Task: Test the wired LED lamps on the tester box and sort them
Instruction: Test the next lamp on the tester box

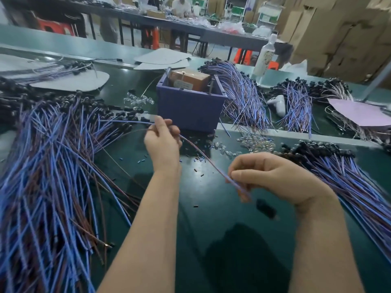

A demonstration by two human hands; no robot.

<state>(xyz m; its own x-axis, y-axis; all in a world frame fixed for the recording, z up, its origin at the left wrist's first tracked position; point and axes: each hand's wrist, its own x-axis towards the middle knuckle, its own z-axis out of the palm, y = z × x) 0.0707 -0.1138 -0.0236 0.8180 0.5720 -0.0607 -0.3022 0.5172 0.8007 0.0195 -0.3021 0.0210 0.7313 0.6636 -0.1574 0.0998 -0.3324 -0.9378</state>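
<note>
Two hands hold one wired lamp above the green counter (pixel 203 208). The right hand (pixel 275 176) pinches its blue and brown wire (pixel 203 155) close to the black lamp head (pixel 265 208), which hangs blurred under the fingers. The left hand (pixel 163 142) grips the far end of the same wire. A large pile of wired lamps (pixel 53 166) lies at the left, a second pile (pixel 349 176) at the right. Behind the left hand stands the purple tester box (pixel 190 104), with a third pile (pixel 243 96) just beside it.
</note>
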